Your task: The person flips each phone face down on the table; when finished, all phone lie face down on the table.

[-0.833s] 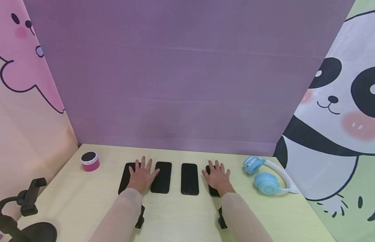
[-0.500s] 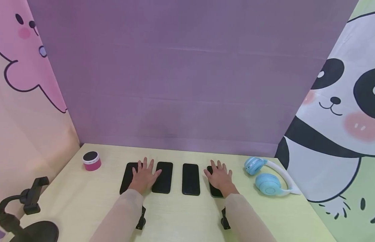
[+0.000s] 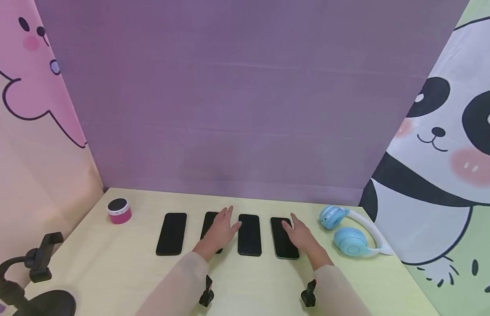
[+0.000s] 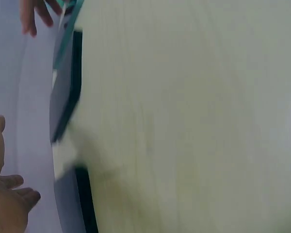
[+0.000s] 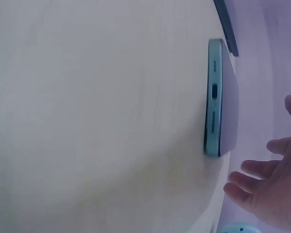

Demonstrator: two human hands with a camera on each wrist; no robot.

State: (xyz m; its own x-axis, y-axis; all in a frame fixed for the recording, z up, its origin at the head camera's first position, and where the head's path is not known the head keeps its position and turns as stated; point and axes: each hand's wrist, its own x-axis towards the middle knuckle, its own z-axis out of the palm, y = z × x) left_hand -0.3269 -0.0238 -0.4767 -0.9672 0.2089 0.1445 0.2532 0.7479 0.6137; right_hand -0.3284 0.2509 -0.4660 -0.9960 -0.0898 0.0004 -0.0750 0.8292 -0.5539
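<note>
Several black-screened smartphones lie face up in a row across the table. The leftmost phone (image 3: 171, 234) is fully visible in the head view. My left hand (image 3: 220, 231) is over the second phone (image 3: 207, 223), hiding much of it, with its thumb towards the third phone (image 3: 249, 235). Above the right edge of the rightmost phone (image 3: 283, 239) is my right hand (image 3: 301, 236), its fingers loosely extended. In the right wrist view that phone shows a light teal edge with a charging port (image 5: 214, 91), and the hand appears raised off it. Neither hand holds anything.
Blue-and-white headphones (image 3: 353, 239) lie on the right of the table (image 3: 245, 285). A pink and white round container with a dark top (image 3: 118, 211) sits at the back left. A black stand (image 3: 41, 263) is at the front left. Purple cloth (image 3: 245, 109) hangs behind.
My left hand has moved right, from between the two left phones to between the second and third, uncovering the leftmost. My right hand has shifted slightly right and turned, uncovering more of its phone.
</note>
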